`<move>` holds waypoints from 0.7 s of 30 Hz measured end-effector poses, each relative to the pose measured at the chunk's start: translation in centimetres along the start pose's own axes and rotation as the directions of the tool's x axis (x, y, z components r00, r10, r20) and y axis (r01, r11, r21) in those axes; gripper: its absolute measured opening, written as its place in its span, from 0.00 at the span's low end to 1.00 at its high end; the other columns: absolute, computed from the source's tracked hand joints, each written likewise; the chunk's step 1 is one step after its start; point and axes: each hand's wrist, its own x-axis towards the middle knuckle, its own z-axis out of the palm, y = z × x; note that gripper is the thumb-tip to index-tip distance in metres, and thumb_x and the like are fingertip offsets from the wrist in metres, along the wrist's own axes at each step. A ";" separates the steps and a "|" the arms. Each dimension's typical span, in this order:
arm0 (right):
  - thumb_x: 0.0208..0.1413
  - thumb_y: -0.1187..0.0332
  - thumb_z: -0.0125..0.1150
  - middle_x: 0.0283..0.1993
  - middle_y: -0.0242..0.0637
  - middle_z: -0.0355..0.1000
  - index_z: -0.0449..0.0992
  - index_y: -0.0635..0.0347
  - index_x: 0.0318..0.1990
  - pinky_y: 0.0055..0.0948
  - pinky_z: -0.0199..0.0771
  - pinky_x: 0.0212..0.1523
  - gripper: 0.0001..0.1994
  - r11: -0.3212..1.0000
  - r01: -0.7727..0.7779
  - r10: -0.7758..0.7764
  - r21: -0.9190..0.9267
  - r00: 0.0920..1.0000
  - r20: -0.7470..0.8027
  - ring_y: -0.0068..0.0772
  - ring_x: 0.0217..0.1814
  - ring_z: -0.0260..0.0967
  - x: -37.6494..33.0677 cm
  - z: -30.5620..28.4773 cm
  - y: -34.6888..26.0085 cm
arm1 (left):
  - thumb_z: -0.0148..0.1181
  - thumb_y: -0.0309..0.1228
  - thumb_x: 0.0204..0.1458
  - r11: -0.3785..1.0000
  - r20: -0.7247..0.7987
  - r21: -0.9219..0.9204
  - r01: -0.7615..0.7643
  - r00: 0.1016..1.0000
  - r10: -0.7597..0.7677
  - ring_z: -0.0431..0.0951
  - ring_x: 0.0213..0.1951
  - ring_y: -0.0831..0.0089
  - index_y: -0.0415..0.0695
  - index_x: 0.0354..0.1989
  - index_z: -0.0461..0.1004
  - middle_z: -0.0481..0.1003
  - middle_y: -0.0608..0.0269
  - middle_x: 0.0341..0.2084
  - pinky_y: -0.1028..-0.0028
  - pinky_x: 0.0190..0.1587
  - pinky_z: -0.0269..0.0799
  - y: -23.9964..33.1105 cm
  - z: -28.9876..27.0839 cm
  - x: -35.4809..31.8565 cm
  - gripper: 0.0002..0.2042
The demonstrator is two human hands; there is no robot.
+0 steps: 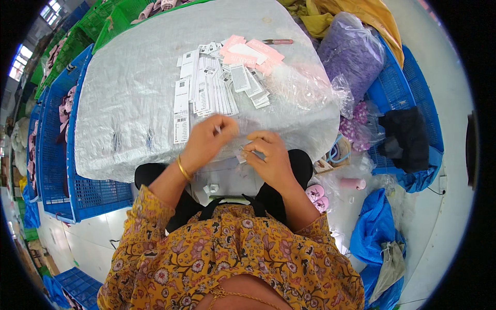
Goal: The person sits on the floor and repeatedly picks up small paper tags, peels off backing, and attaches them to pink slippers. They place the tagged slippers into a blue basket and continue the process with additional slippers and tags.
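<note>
Over the table's near edge, my left hand [207, 142] has its fingers curled in a pinch, the tips smeared by motion. Whatever it may hold there does not show clearly. Close on its right, my right hand [269, 159] pinches a small whitish piece [242, 157] between thumb and fingers; its kind is too small to tell. The hands are apart. Just beyond them, printed white labels [213, 85] lie fanned in overlapping rows, with a smaller stack of labels [240, 77] beside. Pink and white cards [266, 51] rest behind these.
The table [129, 103] has a wrinkled clear plastic cover. A red-handled tool [279, 41] and clear plastic bags [305, 85] lie on it. Blue crates [98, 199] stand left; a bag of purple material [351, 57] is at right. Pink slippers [316, 197] sit below, right of my legs.
</note>
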 end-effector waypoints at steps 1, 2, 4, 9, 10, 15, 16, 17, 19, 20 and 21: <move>0.50 0.68 0.66 0.36 0.36 0.76 0.79 0.58 0.32 0.36 0.72 0.39 0.06 0.999 -0.008 0.008 0.041 1.000 0.006 0.42 0.37 0.72 0.1 -0.2 0.1 | 0.61 0.31 0.55 1.000 -0.082 0.019 -0.004 0.997 0.005 0.71 0.30 0.81 0.40 0.37 0.76 0.76 0.65 0.30 0.78 0.35 0.69 -0.1 -0.4 2.1 0.07; 0.51 0.68 0.66 0.36 0.36 0.76 0.79 0.59 0.33 0.36 0.72 0.39 0.06 0.997 -0.019 0.018 0.078 1.000 0.013 0.41 0.38 0.72 0.1 -0.5 -0.1 | 0.60 0.31 0.56 0.999 -0.139 0.027 -0.038 0.989 0.041 0.70 0.33 0.81 0.39 0.40 0.77 0.76 0.68 0.32 0.78 0.39 0.69 -1.0 -0.8 4.6 0.09; 0.51 0.70 0.65 0.36 0.36 0.76 0.79 0.60 0.34 0.32 0.71 0.39 0.05 0.981 -0.117 0.108 0.154 0.992 0.064 0.38 0.37 0.72 0.1 -1.2 -0.3 | 0.63 0.36 0.54 0.988 -0.207 0.151 -0.038 0.976 0.069 0.71 0.34 0.80 0.39 0.43 0.76 0.75 0.68 0.31 0.78 0.40 0.69 -2.8 -1.5 9.6 0.14; 0.52 0.70 0.65 0.34 0.36 0.76 0.79 0.60 0.35 0.29 0.72 0.36 0.05 0.894 -0.363 0.331 0.261 0.930 0.159 0.33 0.33 0.73 -1.0 -1.9 0.1 | 0.68 0.42 0.50 0.949 -0.132 0.165 0.271 0.959 -0.251 0.69 0.23 0.81 0.39 0.37 0.76 0.74 0.67 0.24 0.79 0.26 0.66 -3.9 -2.4 17.2 0.17; 0.52 0.70 0.65 0.34 0.36 0.76 0.79 0.60 0.35 0.28 0.72 0.36 0.05 0.890 -0.362 0.330 0.278 0.931 0.158 0.32 0.32 0.73 -1.2 -2.0 0.4 | 0.68 0.42 0.50 0.936 -0.112 0.200 0.289 0.956 -0.271 0.68 0.22 0.82 0.39 0.36 0.76 0.73 0.68 0.23 0.79 0.24 0.65 -3.7 -2.5 17.8 0.17; 0.53 0.72 0.66 0.34 0.36 0.76 0.79 0.61 0.36 0.25 0.72 0.35 0.05 0.863 -0.365 0.340 0.350 0.931 0.134 0.28 0.30 0.71 -1.7 -2.4 1.0 | 0.68 0.39 0.51 0.944 0.034 0.072 0.322 0.945 -0.325 0.66 0.19 0.83 0.41 0.32 0.77 0.73 0.69 0.21 0.81 0.20 0.59 -4.1 -2.9 19.4 0.13; 0.53 0.72 0.66 0.33 0.36 0.76 0.79 0.61 0.37 0.25 0.71 0.35 0.05 0.857 -0.371 0.347 0.357 0.929 0.131 0.27 0.31 0.71 -1.8 -2.3 1.0 | 0.67 0.39 0.51 0.944 0.035 0.013 0.329 0.944 -0.329 0.65 0.19 0.83 0.41 0.31 0.77 0.73 0.69 0.21 0.81 0.19 0.57 -4.2 -3.0 19.4 0.12; 0.53 0.72 0.66 0.33 0.36 0.76 0.79 0.62 0.37 0.24 0.71 0.35 0.06 0.852 -0.376 0.355 0.363 0.926 0.126 0.26 0.31 0.70 -1.8 -2.3 1.1 | 0.67 0.38 0.52 0.942 0.038 -0.045 0.333 0.943 -0.331 0.65 0.19 0.84 0.41 0.31 0.77 0.73 0.69 0.22 0.81 0.19 0.56 -4.2 -3.1 19.4 0.12; 0.53 0.73 0.67 0.33 0.36 0.75 0.79 0.62 0.38 0.23 0.71 0.35 0.06 0.843 -0.380 0.363 0.382 0.924 0.118 0.25 0.31 0.70 -2.0 -2.2 1.1 | 0.66 0.37 0.52 0.932 0.069 -0.114 0.344 0.939 -0.338 0.64 0.19 0.84 0.41 0.31 0.78 0.73 0.70 0.22 0.81 0.19 0.55 -4.1 -3.5 19.3 0.11; 0.53 0.73 0.66 0.33 0.36 0.75 0.78 0.63 0.38 0.23 0.71 0.35 0.06 0.839 -0.375 0.360 0.395 0.926 0.115 0.25 0.31 0.70 -2.0 -2.2 1.0 | 0.66 0.36 0.53 0.926 0.082 -0.149 0.347 0.938 -0.338 0.63 0.19 0.85 0.41 0.31 0.78 0.73 0.70 0.22 0.82 0.19 0.55 -3.8 -3.7 19.2 0.10; 0.53 0.73 0.66 0.33 0.36 0.75 0.78 0.63 0.38 0.23 0.71 0.35 0.06 0.835 -0.370 0.356 0.407 0.928 0.112 0.25 0.31 0.71 -2.0 -2.2 0.8 | 0.66 0.36 0.53 0.939 0.060 -0.121 0.323 0.946 -0.317 0.64 0.19 0.84 0.41 0.31 0.78 0.73 0.70 0.22 0.81 0.19 0.56 -3.4 -3.8 19.0 0.10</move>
